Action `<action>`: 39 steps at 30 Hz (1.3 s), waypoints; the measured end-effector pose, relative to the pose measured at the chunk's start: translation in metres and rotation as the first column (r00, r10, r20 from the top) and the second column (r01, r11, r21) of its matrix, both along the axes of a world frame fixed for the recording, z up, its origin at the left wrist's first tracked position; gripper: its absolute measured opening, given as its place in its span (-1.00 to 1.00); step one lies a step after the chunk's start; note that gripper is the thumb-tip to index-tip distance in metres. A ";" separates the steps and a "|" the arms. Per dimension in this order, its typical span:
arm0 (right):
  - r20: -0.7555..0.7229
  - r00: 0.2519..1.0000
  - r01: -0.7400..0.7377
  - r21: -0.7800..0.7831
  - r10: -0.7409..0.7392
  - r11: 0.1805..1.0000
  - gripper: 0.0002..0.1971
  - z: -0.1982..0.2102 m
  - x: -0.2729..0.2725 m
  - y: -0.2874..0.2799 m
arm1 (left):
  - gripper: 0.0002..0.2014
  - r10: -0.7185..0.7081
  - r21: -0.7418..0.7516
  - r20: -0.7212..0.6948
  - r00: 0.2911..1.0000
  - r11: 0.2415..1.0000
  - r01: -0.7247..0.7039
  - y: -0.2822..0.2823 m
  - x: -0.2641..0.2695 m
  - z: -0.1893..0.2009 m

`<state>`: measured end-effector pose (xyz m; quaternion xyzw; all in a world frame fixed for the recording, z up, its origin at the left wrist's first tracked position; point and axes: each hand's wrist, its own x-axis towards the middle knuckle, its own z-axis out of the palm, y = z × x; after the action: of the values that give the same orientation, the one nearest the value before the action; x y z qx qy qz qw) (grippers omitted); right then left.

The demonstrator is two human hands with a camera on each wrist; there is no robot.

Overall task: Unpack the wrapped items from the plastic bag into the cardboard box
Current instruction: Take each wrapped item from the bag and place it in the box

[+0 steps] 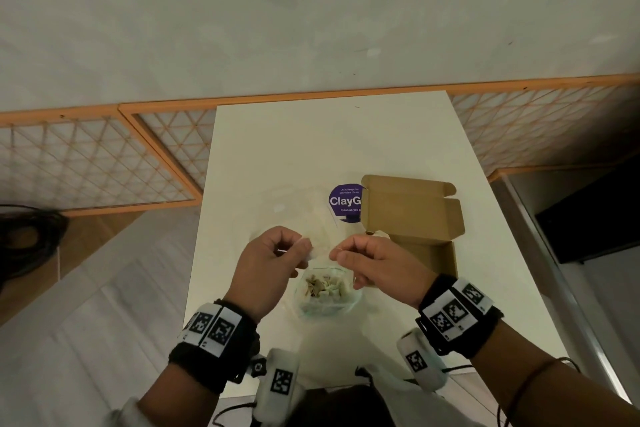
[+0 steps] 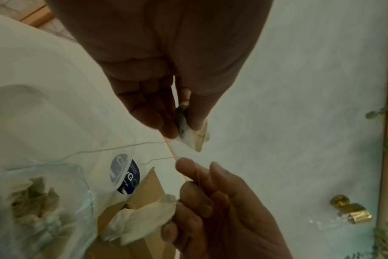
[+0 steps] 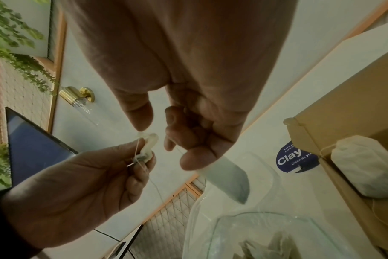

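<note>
Left hand (image 1: 266,262) and right hand (image 1: 377,267) each pinch a tea bag (image 2: 193,138), thread level between.

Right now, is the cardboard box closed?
No, the cardboard box lies on the table with its lid flaps folded open.

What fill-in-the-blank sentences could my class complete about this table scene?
1. The cardboard box has its lid ____.
2. The round sticker beside the box is coloured ____.
3. The left hand and right hand are held above the plastic ____.
4. The tea bag lies inside the ____.

Missing words: open; purple; bag; box
</note>
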<state>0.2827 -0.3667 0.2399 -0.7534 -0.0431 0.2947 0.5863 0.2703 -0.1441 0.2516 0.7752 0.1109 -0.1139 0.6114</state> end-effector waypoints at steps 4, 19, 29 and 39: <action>0.084 0.994 -0.071 -0.055 0.075 0.996 -0.86 0.013 0.003 0.011 | -0.82 0.020 -0.104 -0.019 1.000 0.994 -0.022 -0.004 -0.002 0.011; 0.156 0.983 -0.098 -0.019 0.100 0.995 -0.65 0.041 0.001 0.004 | -0.71 -0.044 0.013 0.111 0.993 0.999 0.043 0.000 -0.002 0.016; 0.392 0.918 -0.007 -0.147 0.065 0.989 -0.68 0.047 0.020 -0.004 | -0.93 -0.243 -0.012 0.191 0.951 0.968 0.250 -0.024 -0.008 0.021; 0.387 0.919 -0.004 -0.172 0.071 0.985 -0.71 0.029 0.019 0.002 | -0.94 -0.147 -0.035 0.222 0.964 0.987 0.159 -0.029 -0.007 0.021</action>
<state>0.3021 -0.3644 0.2692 -0.8428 -0.1487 0.1520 0.4945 0.2632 -0.1728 0.2728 0.7730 -0.0204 -0.0776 0.6293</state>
